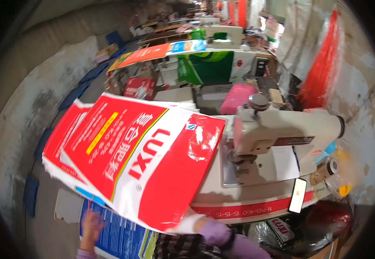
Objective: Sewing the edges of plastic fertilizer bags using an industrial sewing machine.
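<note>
In the head view, my left hand (pixel 91 224), blurred at lower left, looks open and empty over a blue sack (pixel 116 235), while my right hand (pixel 191 221), bottom centre, meets the lower edge of a red-and-white sack (pixel 174 172), its grip hidden, so I cannot tell. That sack spans centre-left, and I judge it light, floppy and slippery, best held by opposite edges. Right of it the white table (pixel 211 185) carries a sewing machine (pixel 282 129), before stained walls (pixel 353 142).
</note>
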A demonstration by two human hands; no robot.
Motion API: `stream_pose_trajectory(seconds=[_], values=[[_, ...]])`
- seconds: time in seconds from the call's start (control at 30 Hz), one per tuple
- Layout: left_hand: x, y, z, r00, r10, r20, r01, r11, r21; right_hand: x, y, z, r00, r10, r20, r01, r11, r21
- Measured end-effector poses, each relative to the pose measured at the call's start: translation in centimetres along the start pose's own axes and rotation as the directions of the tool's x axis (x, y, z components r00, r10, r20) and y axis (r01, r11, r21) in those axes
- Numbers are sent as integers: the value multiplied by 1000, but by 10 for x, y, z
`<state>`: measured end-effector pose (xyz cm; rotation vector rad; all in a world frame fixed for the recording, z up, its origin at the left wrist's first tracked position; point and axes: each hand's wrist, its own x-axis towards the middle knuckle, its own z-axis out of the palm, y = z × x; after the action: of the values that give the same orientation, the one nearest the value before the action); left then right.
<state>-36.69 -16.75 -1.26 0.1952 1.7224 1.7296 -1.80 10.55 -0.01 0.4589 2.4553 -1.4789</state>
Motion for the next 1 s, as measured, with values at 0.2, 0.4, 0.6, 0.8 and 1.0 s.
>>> stream_pose_trajectory(seconds=[0.2, 0.4, 0.6, 0.8, 1.0], values=[[-88, -26, 109, 783, -353, 513, 592, 677, -438, 52, -72, 62, 654, -730, -199, 583, 653, -483], [-93, -35, 78, 932, -330, 151, 351, 926, -142, 63, -16, 8, 671, -659, -341, 435, 722, -538], [-161, -37, -6, 900, -436, 27, 436, 899, -35, 85, 8, -26, 982, -185, 33, 155, 698, -699], [-109, -63, -2, 919, -395, -3, 381, 889, -255, 43, 34, -49, 928, -179, -327, -106, 714, -692], [-146, -119, -82, 927, -62, -371, 159, 958, 237, 26, -12, -36, 692, -455, -560, -25, 760, -649]])
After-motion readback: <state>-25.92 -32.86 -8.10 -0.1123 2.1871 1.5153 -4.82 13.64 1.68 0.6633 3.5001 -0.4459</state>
